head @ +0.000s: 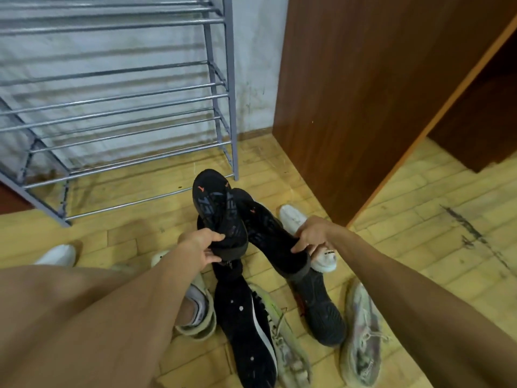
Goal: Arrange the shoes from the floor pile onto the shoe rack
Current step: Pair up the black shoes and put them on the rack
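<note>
Black shoes [215,208] are gripped, one in each hand's fingers [212,239], lifted off the pile; the rack [221,88] is still bare, so shelving's probably next.

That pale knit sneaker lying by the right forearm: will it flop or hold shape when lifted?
The pale knit sneaker likely sags somewhat; its upper looks soft and creased. Probably light, given the thin knit. Its loose laces may dangle and snag on the shoe rack bars.

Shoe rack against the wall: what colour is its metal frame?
Grey-blue metal shoe rack, its silvery rails bare; the head view, the only one, shows it.
</note>
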Available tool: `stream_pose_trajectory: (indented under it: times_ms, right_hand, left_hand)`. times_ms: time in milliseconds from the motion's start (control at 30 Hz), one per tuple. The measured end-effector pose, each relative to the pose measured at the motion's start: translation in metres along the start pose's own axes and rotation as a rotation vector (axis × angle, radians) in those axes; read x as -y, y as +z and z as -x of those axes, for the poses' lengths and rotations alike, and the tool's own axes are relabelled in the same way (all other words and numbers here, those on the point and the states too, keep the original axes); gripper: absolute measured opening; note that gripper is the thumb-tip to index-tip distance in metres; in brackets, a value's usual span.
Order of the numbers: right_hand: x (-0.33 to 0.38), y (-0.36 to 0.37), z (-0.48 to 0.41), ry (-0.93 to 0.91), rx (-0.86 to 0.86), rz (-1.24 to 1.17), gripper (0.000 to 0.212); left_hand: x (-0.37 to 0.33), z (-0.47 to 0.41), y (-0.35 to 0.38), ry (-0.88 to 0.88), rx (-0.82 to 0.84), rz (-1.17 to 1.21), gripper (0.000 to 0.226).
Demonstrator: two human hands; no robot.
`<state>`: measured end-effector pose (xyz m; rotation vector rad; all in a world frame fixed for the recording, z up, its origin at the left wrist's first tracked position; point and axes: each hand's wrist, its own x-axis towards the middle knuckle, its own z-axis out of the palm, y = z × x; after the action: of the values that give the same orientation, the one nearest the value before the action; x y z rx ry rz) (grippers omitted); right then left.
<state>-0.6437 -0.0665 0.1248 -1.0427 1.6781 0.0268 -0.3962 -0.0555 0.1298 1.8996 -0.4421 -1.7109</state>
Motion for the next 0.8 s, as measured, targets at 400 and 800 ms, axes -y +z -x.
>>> stream_pose_trajectory:
  times_ms: [400,800]
  right_hand:
    - [0.101,0.037,-0.117,-0.104,-0.119,-0.244,0.049]
    - [0.202,0.021,-0.275,-0.183,-0.233,-0.275,0.025]
  left_hand:
    - [-0.042,-0.101,-0.047,0.063,-0.298,0.078,0.029]
    - [-0.132,-0.260,-0.054,0.229,-0.329,0.062,0.041]
